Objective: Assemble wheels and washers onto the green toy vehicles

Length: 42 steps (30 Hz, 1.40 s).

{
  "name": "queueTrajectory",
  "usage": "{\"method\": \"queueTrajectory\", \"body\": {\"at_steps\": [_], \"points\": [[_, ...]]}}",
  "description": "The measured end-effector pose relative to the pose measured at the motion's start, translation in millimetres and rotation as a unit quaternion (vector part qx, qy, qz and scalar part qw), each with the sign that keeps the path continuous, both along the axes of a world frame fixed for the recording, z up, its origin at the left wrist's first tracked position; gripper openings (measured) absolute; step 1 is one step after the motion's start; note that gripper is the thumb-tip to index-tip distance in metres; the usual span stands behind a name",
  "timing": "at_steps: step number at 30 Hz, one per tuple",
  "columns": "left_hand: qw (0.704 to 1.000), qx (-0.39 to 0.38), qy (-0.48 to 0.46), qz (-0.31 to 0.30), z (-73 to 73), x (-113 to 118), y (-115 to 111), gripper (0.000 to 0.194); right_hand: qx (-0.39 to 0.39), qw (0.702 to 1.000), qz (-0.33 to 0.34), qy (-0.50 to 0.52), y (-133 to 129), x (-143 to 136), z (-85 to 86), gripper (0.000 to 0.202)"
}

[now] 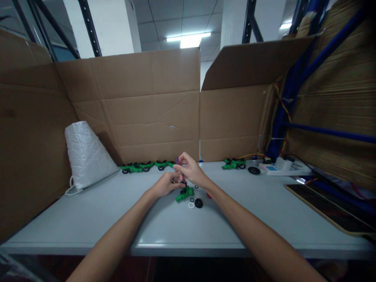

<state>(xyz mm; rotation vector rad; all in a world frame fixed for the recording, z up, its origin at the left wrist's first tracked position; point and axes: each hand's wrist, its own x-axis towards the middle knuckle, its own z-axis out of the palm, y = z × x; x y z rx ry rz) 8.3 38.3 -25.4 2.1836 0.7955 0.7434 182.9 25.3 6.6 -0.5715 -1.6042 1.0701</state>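
Observation:
At the middle of the table, my right hand [190, 170] is closed in a pinch on a small purple-ended piece [177, 161], which looks like the handle of a thin tool. Just below and to its left, my left hand [168, 184] has its fingers drawn together; what they grip is hidden. Under the left fingertips lies a green toy vehicle body [185, 194] with dark parts on top. Close by on the table are a black wheel [199, 203], a white ring [191, 205] and a small black ring [192, 199]. A red bit [208, 195] shows beside my right wrist.
Several green toy vehicles [136, 167] stand along the back cardboard wall [152, 117], and another green vehicle [233, 163] is at back right. Black rings [254, 170] lie near a white power strip [284, 167]. A white padded bag [86, 154] leans left; a dark flat panel [326, 207] lies right.

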Motion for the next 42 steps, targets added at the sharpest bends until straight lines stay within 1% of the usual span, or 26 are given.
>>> {"method": "queueTrajectory", "body": {"at_steps": [6, 10, 14, 16, 22, 27, 31, 35, 38, 42], "points": [[1.0, 0.01, 0.015, -0.003, 1.7, -2, 0, 0.039, -0.038, 0.999, 0.023, 0.031, 2, -1, 0.1, 0.045], [0.999, 0.021, 0.031, 0.0, 3.4, -3, -1, 0.038, -0.029, 0.998, 0.058, 0.016, 1, 9, 1.9, 0.053], [0.998, 0.031, 0.047, 0.014, 6.4, -3, -3, 0.039, -0.034, 0.996, 0.083, 0.023, 1, 19, 4.4, 0.042], [0.998, 0.032, 0.052, 0.017, 7.6, -3, -4, 0.039, -0.03, 0.995, 0.086, 0.028, 3, 21, 4.8, 0.04], [0.998, 0.032, 0.051, 0.008, 6.8, -2, -2, 0.038, 0.01, 0.999, 0.05, 0.006, 8, 15, 3.2, 0.041], [0.998, 0.038, 0.053, 0.007, 5.5, -1, 0, 0.039, 0.018, 0.999, 0.047, -0.009, 6, 12, 3.7, 0.042], [0.999, 0.022, 0.034, 0.009, 0.4, -1, 3, 0.04, 0.006, 0.998, 0.064, -0.023, 3, 12, 4.9, 0.043], [1.0, 0.012, 0.0, 0.002, -5.2, -1, 5, 0.041, 0.004, 0.994, 0.102, -0.044, 2, 14, 6.5, 0.04], [1.0, 0.006, -0.006, -0.011, -4.5, -1, 5, 0.041, 0.01, 0.991, 0.12, -0.055, 1, 16, 7.2, 0.04], [1.0, 0.016, 0.005, -0.013, 0.1, -1, 3, 0.041, 0.003, 0.993, 0.11, -0.034, 4, 17, 4.1, 0.039]]}}
